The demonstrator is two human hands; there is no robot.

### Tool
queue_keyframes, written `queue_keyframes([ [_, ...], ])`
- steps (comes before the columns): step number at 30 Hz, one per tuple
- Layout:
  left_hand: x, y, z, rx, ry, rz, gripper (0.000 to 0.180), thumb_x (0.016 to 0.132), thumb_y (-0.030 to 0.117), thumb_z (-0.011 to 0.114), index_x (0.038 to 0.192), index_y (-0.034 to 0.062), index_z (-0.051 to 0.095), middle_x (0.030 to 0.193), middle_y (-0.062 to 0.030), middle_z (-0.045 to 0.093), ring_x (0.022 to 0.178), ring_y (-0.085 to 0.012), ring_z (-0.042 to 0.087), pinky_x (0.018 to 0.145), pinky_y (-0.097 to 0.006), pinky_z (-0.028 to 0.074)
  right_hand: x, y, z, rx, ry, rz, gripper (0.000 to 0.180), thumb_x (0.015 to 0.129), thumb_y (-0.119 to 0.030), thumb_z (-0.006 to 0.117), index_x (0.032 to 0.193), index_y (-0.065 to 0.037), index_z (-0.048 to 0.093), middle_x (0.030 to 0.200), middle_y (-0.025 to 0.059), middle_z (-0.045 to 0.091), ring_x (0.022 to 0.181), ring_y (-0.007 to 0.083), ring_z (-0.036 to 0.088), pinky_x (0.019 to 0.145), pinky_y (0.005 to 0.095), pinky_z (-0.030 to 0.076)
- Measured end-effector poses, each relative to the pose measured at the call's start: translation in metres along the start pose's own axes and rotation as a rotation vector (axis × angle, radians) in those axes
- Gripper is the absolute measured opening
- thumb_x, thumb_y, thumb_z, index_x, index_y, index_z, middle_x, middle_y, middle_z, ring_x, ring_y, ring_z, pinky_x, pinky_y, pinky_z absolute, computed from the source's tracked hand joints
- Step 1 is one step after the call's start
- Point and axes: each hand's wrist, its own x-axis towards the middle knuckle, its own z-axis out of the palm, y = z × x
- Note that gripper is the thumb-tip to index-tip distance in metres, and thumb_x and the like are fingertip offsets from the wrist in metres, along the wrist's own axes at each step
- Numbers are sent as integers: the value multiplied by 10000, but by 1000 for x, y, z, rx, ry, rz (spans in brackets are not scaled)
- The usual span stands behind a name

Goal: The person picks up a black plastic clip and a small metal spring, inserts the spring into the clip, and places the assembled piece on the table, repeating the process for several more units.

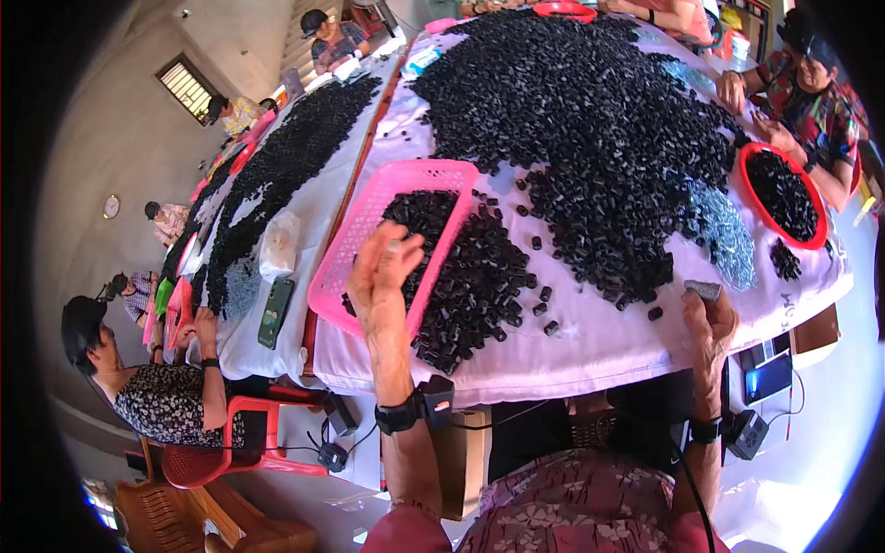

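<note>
My left hand (pixel 383 272) is raised over the near side of a pink plastic basket (pixel 367 195), its fingers loosely bent and apart with nothing visible in them. Small black plastic pieces (pixel 419 210) lie inside the basket, partly hidden behind that hand. A heap of the same pieces (pixel 479 286) spreads against the basket's right side. Near the table's front edge, my right hand (pixel 712 332) pinches a small grey block (pixel 703 289) between thumb and fingers. Each of my wrists wears a black strap with a box-shaped device.
A much larger pile of black pieces (pixel 572 120) covers the far table. Clear small parts (pixel 724 235) lie right of it, near a red basin (pixel 748 189). A phone (pixel 275 313) and plastic bag (pixel 279 245) lie on the left table. Co-workers sit around both tables.
</note>
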Motion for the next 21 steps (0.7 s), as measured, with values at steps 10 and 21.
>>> queue_keyframes([
  [10,-101,-28,53,25,-625,-460,141,896,35,674,1029,-9,687,806,-32,687,666,-79,640,599,-192,508,-3,6,-2,37,-18,-40,195,886,-178,667,932,11,670,729,-25,615,665,53,492,608,242,414],
  [21,-89,-69,62,83,-440,-239,321,889,0,658,1209,1,625,887,-88,705,863,-173,704,730,-288,574,-5,-2,-1,47,-19,-30,170,863,-135,685,901,29,658,682,-29,571,625,49,464,552,247,386],
])
